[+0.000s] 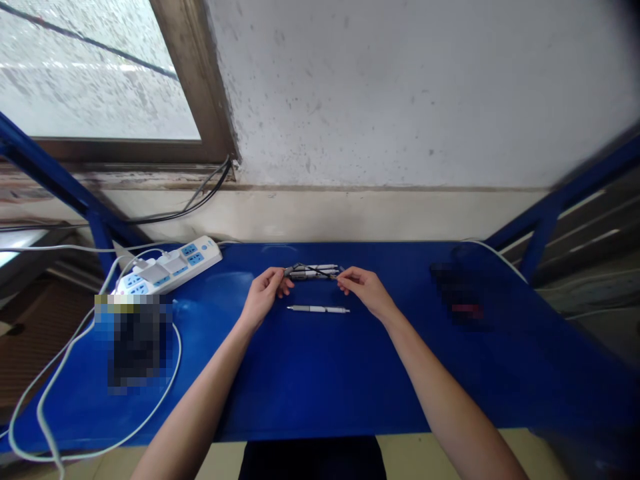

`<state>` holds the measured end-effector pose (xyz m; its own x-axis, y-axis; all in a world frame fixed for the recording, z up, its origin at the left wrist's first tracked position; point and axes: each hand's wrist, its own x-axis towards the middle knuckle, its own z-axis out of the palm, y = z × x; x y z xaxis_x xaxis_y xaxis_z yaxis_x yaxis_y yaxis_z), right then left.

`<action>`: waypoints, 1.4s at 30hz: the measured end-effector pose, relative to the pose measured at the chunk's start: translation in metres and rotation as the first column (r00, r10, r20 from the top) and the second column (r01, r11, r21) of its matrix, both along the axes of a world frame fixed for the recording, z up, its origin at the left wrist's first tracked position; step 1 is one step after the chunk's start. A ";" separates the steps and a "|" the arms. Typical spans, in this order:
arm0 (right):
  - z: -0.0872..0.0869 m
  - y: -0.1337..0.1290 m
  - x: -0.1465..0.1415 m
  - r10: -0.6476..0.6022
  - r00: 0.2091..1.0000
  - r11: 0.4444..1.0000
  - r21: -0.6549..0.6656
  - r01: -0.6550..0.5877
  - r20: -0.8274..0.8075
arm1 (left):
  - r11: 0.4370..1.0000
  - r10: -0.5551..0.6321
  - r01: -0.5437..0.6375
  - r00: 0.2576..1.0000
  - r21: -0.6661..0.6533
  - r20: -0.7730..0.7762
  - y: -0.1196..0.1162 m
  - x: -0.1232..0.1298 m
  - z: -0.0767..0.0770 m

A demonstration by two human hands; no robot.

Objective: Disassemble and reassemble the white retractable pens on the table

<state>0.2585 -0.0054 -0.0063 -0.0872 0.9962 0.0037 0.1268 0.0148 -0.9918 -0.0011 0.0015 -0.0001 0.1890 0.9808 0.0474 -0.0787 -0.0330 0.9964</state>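
Several white and dark pens (315,272) lie side by side near the back of the blue table, with a thin black strip or cord across them. My left hand (265,290) is at their left end, thumb and forefinger pinched on a dark end there. At the right end, my right hand (364,290) pinches the black cord or a pen tip; which one is too small to tell. A single white pen (319,309) lies apart, in front of the others, untouched by either hand.
On the left are a white power strip (197,259) with plugs, looping white cables (179,360) and a blurred dark object (137,343). A dark item with a red patch (457,297) lies on the right of the blue table (320,373). Behind stands a wall.
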 end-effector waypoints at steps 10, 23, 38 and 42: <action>0.001 -0.002 -0.002 0.047 0.999 0.999 0.018 -0.047 0.023 | 1.000 0.006 -0.006 0.999 0.004 -0.033 -0.001 0.002 0.003; 0.006 0.001 0.005 -0.084 0.952 0.996 -0.060 0.069 -0.295 | 0.999 -0.039 0.040 0.999 -0.032 0.008 -0.002 -0.001 0.005; 0.004 -0.008 -0.007 -0.267 0.937 0.943 0.261 0.206 0.224 | 0.997 -0.071 0.070 0.997 -0.037 -0.029 -0.003 0.000 0.004; 0.003 -0.009 -0.012 -0.181 0.953 0.962 0.246 0.120 0.244 | 0.994 -0.103 0.102 0.995 -0.050 -0.005 -0.005 0.002 0.005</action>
